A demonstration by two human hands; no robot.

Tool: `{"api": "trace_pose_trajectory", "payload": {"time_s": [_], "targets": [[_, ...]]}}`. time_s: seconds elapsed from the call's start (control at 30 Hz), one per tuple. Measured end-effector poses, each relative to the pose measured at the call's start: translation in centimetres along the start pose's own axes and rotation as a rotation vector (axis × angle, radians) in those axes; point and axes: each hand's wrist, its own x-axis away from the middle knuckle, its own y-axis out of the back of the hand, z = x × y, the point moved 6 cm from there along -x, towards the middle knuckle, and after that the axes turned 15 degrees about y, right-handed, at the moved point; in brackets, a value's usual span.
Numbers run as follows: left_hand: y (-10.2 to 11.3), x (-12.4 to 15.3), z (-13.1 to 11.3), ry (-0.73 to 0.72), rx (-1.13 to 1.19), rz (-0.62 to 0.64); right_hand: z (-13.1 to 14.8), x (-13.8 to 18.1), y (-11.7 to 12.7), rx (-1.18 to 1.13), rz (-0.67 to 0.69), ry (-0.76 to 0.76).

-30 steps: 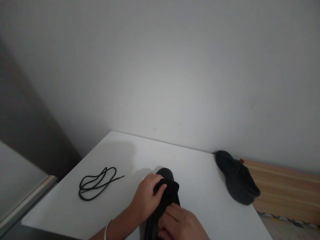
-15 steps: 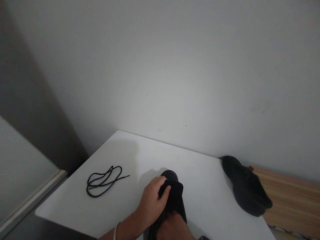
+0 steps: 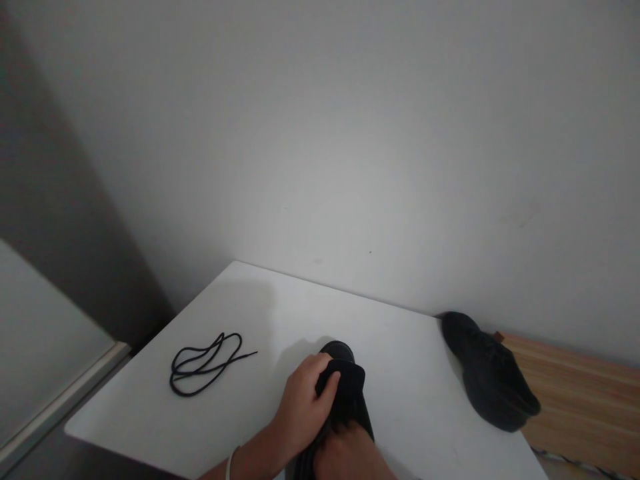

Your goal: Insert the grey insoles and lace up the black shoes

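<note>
A black shoe [image 3: 337, 349] stands on the white table, toe pointing away from me, its tongue [image 3: 353, 379] folded forward over the toe. My left hand [image 3: 306, 393] grips that tongue, thumb on top, fingers along the shoe's left side. Reaching into the shoe's opening is my right hand [image 3: 345, 450]; its fingers are hidden inside, so what they touch does not show. To the left, a black shoelace [image 3: 205, 365] lies loosely looped on the table, apart from both hands.
A second black shoe [image 3: 487, 373] rests at the right edge of the white table [image 3: 400, 340]. Beyond it is a wood-grain surface [image 3: 585, 400]. A grey wall [image 3: 350, 147] rises directly behind the table.
My right hand has shifted slightly at the shoe's opening, more of its back now showing. My left hand keeps its hold on the tongue. The view has moved a little.
</note>
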Motion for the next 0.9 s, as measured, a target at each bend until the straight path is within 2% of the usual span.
{"api": "trace_pose_trajectory", "payload": {"time_s": [0.27,0.37,0.43,0.6,0.73,0.9], "targets": [[-0.3,-0.2,0.9,0.004,0.042,0.0,-0.6,1.6,3.1,0.013,-0.038,-0.143],[-0.5,-0.3,1.2,0.002,0.054,0.007,-0.8,2.5,5.8,0.06,-0.194,-0.281],[-0.5,-0.3,1.3,0.001,0.06,0.014,-0.6,3.0,7.3,0.101,-0.314,-0.317],[-0.4,-0.3,1.2,0.002,0.065,0.027,-0.4,3.8,7.7,0.15,-0.518,-0.215],[-0.2,-0.3,1.0,0.0,0.067,0.033,-1.0,5.1,7.3,-0.036,-0.577,-0.133],[-0.1,-0.3,0.6,-0.001,0.077,0.029,-0.5,6.8,9.8,-0.117,-0.744,-0.104]]}}
